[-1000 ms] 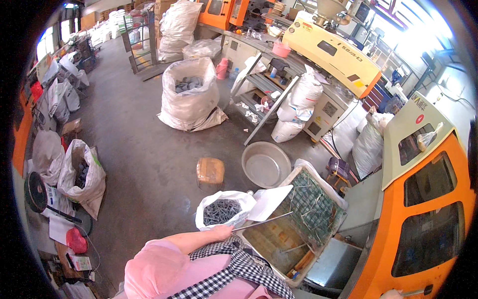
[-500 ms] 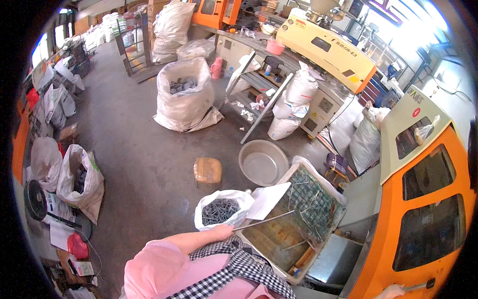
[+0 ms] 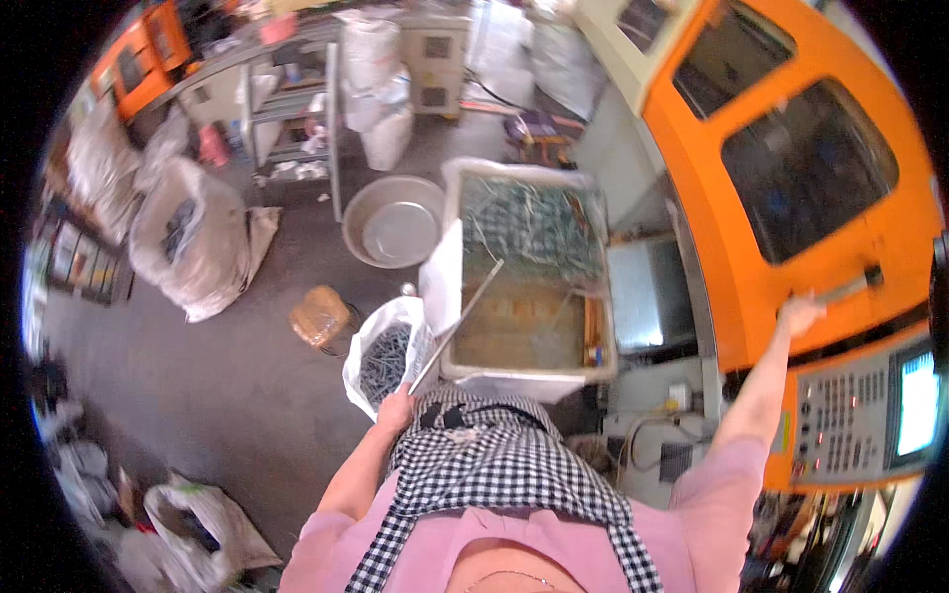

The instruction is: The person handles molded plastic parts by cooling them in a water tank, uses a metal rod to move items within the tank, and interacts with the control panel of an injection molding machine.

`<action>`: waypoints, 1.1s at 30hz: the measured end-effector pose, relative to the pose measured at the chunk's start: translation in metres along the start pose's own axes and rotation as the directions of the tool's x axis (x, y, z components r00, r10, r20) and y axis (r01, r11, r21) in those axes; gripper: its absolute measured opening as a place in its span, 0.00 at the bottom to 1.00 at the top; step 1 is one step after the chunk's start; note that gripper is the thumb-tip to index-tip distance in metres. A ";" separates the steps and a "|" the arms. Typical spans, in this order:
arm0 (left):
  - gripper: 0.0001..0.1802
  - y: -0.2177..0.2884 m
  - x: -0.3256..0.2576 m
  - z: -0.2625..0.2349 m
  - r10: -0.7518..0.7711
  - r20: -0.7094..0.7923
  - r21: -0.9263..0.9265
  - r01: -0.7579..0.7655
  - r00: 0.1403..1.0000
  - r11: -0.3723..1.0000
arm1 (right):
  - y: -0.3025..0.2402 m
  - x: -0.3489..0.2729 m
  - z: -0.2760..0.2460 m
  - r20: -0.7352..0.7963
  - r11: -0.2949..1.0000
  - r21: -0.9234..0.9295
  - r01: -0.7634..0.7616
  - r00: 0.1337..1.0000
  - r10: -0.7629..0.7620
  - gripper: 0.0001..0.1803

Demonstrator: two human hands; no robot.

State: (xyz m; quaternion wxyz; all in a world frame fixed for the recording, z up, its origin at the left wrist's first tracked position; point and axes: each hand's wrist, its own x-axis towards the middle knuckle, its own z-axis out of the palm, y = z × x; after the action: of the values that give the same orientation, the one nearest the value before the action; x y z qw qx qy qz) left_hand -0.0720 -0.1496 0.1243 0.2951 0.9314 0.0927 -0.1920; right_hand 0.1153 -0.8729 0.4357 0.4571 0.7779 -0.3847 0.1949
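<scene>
My left hand is closed round the near end of a thin metal rod. The rod slants up and away over the edge of a pale rectangular tub with murky water and a tangle of greenish plastic parts. Just beyond that hand stands a white bag holding many dark grey plastic pieces. Far to the right, my outstretched right hand is closed on the near end of a grey bar handle on the orange machine door.
A wide metal basin and a taped brown box stand on the floor past the bag. A large sack is at the left. Below the door sits a control panel with keys and a lit screen.
My view has swung to the right, bringing the machine door, the control panel and my right arm further into sight. My left hand still has the rod; the right stays at the handle.
</scene>
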 end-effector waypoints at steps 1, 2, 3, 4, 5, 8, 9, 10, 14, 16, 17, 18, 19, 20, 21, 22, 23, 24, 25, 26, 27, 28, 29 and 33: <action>0.19 0.003 0.003 0.000 0.020 -0.001 -0.002 -0.020 1.000 1.000 | 0.001 0.001 -0.010 0.044 0.908 0.352 -0.228 0.973 0.227 0.16; 0.18 0.012 0.004 -0.001 0.035 0.002 0.010 -0.035 0.999 0.999 | 0.003 0.000 -0.017 0.152 0.646 0.639 -0.417 0.892 0.426 0.18; 0.18 0.013 0.006 0.000 0.039 0.015 0.011 -0.039 0.999 0.999 | 0.004 -0.004 -0.028 0.225 0.483 0.735 -0.476 0.843 0.488 0.20; 0.17 0.006 0.010 0.004 0.085 -0.003 0.027 -0.085 0.996 0.996 | 0.006 -0.009 -0.042 0.294 0.300 0.806 -0.510 0.785 0.546 0.23; 0.17 0.000 0.012 0.008 0.124 -0.026 0.042 -0.123 0.992 0.992 | 0.008 -0.012 -0.050 0.278 0.341 0.795 -0.502 0.801 0.530 0.25; 0.16 0.007 0.014 0.012 0.159 -0.005 0.023 -0.158 0.987 0.987 | 0.014 -0.012 -0.034 0.232 0.350 0.808 -0.474 0.802 0.550 0.25; 0.15 0.010 0.014 0.012 0.149 0.012 0.037 -0.150 0.989 0.988 | 0.015 -0.014 -0.032 0.225 0.355 0.809 -0.468 0.805 0.549 0.25; 0.15 0.013 0.014 0.010 0.138 0.025 0.052 -0.139 0.990 0.989 | 0.013 -0.016 -0.032 0.219 0.356 0.813 -0.461 0.808 0.547 0.25; 0.14 0.027 0.017 0.006 0.112 0.074 0.048 -0.116 0.991 0.992 | 0.011 -0.023 -0.045 0.247 0.348 0.814 -0.465 0.819 0.518 0.24; 0.14 0.036 0.020 0.003 0.114 0.109 0.081 -0.123 0.987 0.989 | 0.012 -0.024 -0.048 0.249 0.352 0.812 -0.466 0.821 0.514 0.24; 0.14 0.041 0.023 0.002 0.115 0.125 0.096 -0.128 0.985 0.987 | 0.012 -0.024 -0.050 0.240 0.360 0.810 -0.462 0.823 0.515 0.24; 0.14 0.045 0.024 0.002 0.118 0.135 0.103 -0.133 0.984 0.986 | 0.011 -0.025 -0.049 0.232 0.369 0.809 -0.458 0.825 0.516 0.24; 0.14 0.049 0.025 0.001 0.122 0.145 0.108 -0.138 0.982 0.984 | 0.010 -0.024 -0.049 0.216 0.374 0.811 -0.451 0.824 0.524 0.25; 0.14 0.053 0.027 0.001 0.125 0.155 0.114 -0.143 0.980 0.983 | 0.010 -0.023 -0.047 0.200 0.379 0.813 -0.443 0.823 0.532 0.25; 0.14 0.058 0.028 0.001 0.142 0.158 0.111 -0.160 0.977 0.981 | 0.009 -0.022 -0.045 0.184 0.384 0.815 -0.434 0.822 0.540 0.25; 0.14 0.061 0.029 0.000 0.156 0.158 0.110 -0.175 0.975 0.978 | 0.009 -0.022 -0.045 0.195 0.385 0.811 -0.441 0.823 0.533 0.26; 0.14 0.063 0.030 -0.001 0.171 0.158 0.107 -0.189 0.973 0.976 | 0.008 -0.021 -0.045 0.205 0.385 0.808 -0.447 0.825 0.527 0.26; 0.14 0.063 0.034 0.001 0.158 0.167 0.116 -0.178 0.973 0.977 | 0.008 -0.018 -0.046 0.214 0.384 0.806 -0.451 0.826 0.521 0.26; 0.14 0.061 0.038 0.004 0.144 0.174 0.125 -0.166 0.974 0.978 | 0.006 -0.018 -0.048 0.221 0.381 0.802 -0.460 0.821 0.526 0.27; 0.14 0.059 0.040 0.005 0.130 0.179 0.132 -0.155 0.975 0.979 | 0.006 -0.017 -0.052 0.226 0.375 0.801 -0.467 0.816 0.532 0.27; 0.14 0.058 0.039 0.005 0.124 0.184 0.125 -0.148 0.975 0.981 | 0.006 -0.015 -0.057 0.230 0.368 0.801 -0.471 0.811 0.538 0.27; 0.14 0.062 0.036 0.001 0.123 0.180 0.118 -0.145 0.976 0.982 | 0.008 -0.012 -0.059 0.227 0.372 0.794 -0.481 0.802 0.553 0.27; 0.14 0.064 0.035 -0.002 0.116 0.171 0.119 -0.137 0.979 0.983 | 0.006 -0.014 -0.054 0.235 0.367 0.787 -0.496 0.791 0.566 0.27; 0.16 0.037 0.038 0.008 0.135 0.175 0.118 -0.157 0.975 0.981 | 0.000 -0.025 -0.044 0.234 0.322 0.808 -0.494 0.770 0.594 0.23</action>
State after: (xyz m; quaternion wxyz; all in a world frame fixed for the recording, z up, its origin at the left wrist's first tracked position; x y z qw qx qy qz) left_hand -0.0290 -0.1819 0.1221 0.2532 0.9337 -0.0140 -0.2527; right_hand 0.1019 -0.8246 0.4413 -0.0446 0.7096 -0.4559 0.5353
